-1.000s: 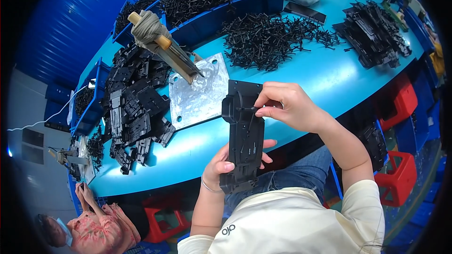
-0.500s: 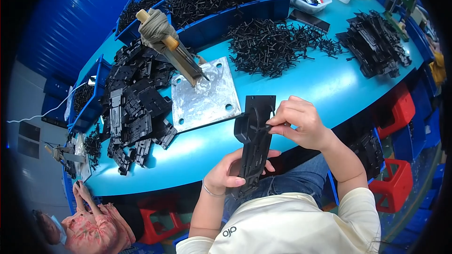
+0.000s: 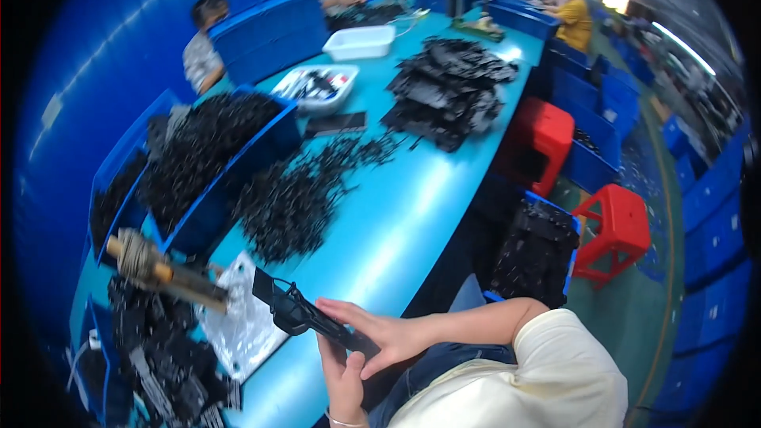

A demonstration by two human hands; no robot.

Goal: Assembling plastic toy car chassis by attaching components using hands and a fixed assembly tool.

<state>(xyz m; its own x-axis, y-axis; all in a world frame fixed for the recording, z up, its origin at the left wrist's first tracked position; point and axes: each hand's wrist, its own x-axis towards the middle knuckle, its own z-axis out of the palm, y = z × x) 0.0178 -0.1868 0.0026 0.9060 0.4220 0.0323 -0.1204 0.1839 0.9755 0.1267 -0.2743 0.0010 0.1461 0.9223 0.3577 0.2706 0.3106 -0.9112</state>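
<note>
A long black plastic part [image 3: 305, 313], with a raised block on its side, is held at a slant above the table's near edge. My left hand [image 3: 345, 384] closes around its lower end from below, thumb up. My right hand [image 3: 388, 337] grips the same lower end, fingers along the side. Beyond it lies a silvery metal plate [image 3: 238, 341], with a wooden-handled, cloth-wrapped tool [image 3: 170, 269] slanting over it. Loose thin black plastic pieces [image 3: 289, 198] are heaped on the turquoise table [image 3: 372, 226]. The picture is somewhat blurred.
More black parts [image 3: 154, 349] pile up at lower left, near a blue bin [image 3: 238, 166] of small pieces. Stacked black parts [image 3: 452, 91] and a white tray [image 3: 359, 43] lie farther off. Red stools [image 3: 614, 226] and a filled crate [image 3: 535, 250] stand right. Several people work beyond.
The view has swung to the right, showing the far table and aisle. My right hand has left the part's upper portion, where it pinched a small black piece, and now grips its lower end.
</note>
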